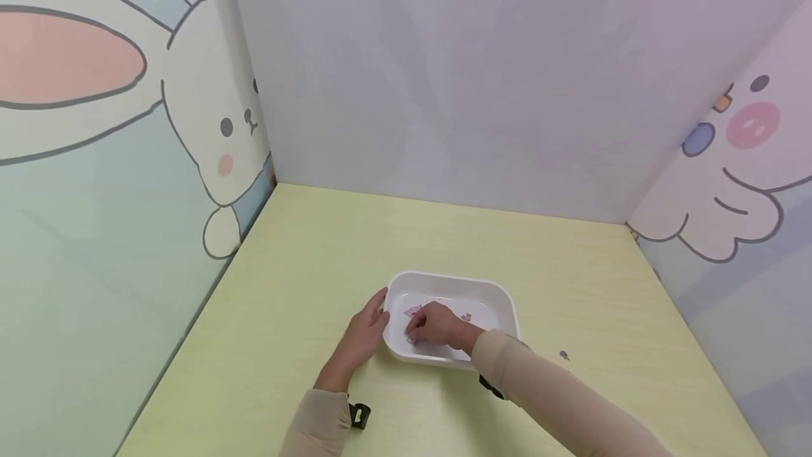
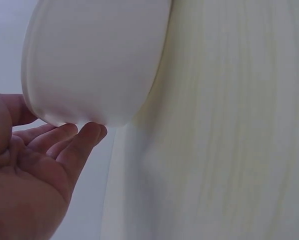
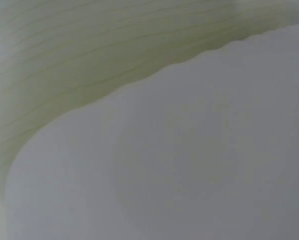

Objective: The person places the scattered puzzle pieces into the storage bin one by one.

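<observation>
The small, flat pink printed pieces (image 1: 412,311), paper or thin plastic by their look, lie inside a shallow white rounded-corner rectangular tray (image 1: 457,286), one near its left end and another (image 1: 466,317) farther right. They are probably almost weightless, pliable and easily creased, and likely to cling to the smooth floor, so a fingertip pinch at a lifted edge should suit them best. The right hand (image 1: 438,324) reaches down into the tray, fingers bent and bunched at the floor; whether they pinch a piece I cannot tell. The left hand (image 1: 363,336) has its fingers loosely extended against the tray's left end, touching the wall without wrapping it. The tray looks stiff, light and rather slick, best steadied by its rim or end walls. It sits on a pale yellow wood-grain table (image 1: 317,252), where a tiny purplish scrap (image 1: 564,355) lies to the right.
</observation>
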Demonstrator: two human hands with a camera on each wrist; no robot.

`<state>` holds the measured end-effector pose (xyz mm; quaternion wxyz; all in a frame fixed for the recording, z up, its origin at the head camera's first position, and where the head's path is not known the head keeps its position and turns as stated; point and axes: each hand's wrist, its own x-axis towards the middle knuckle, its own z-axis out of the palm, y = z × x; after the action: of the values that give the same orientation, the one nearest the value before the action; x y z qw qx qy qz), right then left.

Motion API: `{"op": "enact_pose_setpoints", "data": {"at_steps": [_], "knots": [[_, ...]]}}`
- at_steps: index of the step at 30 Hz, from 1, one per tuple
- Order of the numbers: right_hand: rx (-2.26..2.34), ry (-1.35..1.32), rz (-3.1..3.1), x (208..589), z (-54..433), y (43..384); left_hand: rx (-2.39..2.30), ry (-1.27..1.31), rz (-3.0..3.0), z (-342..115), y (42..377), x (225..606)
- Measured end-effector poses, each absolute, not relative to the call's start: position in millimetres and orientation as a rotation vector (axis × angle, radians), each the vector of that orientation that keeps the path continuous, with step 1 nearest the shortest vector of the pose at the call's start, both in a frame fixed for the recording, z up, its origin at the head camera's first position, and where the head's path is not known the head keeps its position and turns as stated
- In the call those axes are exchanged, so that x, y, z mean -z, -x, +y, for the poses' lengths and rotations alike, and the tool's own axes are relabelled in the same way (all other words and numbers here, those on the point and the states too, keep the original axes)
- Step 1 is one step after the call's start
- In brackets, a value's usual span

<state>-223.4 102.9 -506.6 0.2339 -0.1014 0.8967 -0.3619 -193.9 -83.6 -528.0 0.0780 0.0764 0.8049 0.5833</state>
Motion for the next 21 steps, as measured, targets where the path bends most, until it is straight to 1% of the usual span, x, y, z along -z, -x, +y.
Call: {"op": "enact_pose_setpoints", "data": {"at_steps": [21], "knots": [[0.974,0.232,2.484,502.7,104.5,223.1,-1.739,-0.214,2.418,-83.9,192.3,526.1]]}}
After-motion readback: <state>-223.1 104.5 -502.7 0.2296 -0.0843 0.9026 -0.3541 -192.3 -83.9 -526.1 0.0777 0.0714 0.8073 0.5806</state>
